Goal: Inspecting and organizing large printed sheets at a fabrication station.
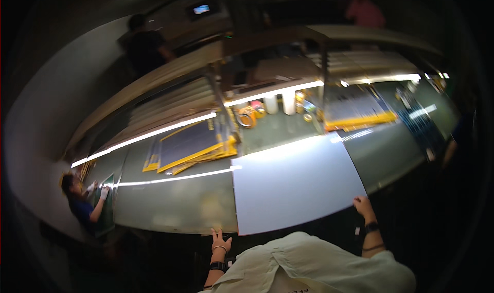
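Pale shirt cloth [314, 259] covers the person's torso at the bottom of the head view, closest to the camera, with a forearm reaching forward on either side. The person's left hand [220, 240] is released, its fingers spread at the near edge of the long greenish surface [175, 200], just left of the sheet's near left corner. The right hand [363, 205] has its fingers curled at the near right corner of the large white sheet [298, 185] and appears to grip its edge. That sheet lies on the surface straight ahead of the torso, its near edge along the front of the surface, with a bright glare at its far edge. Beyond it stand an orange roll [246, 118] and a white cylinder [288, 102], beneath a bright light tube [275, 93]. Farther left lie overlapping dark panels with yellow edges [189, 149]; to the far right of the sheet is another yellow-edged stack [357, 110], and past that a blue rack-like item [419, 123], too blurred to identify. At the far left, a co-worker [77, 200] in white gloves holds a dark green panel [107, 210] tilted up. Another person in dark clothing [146, 48] is in the dim background.
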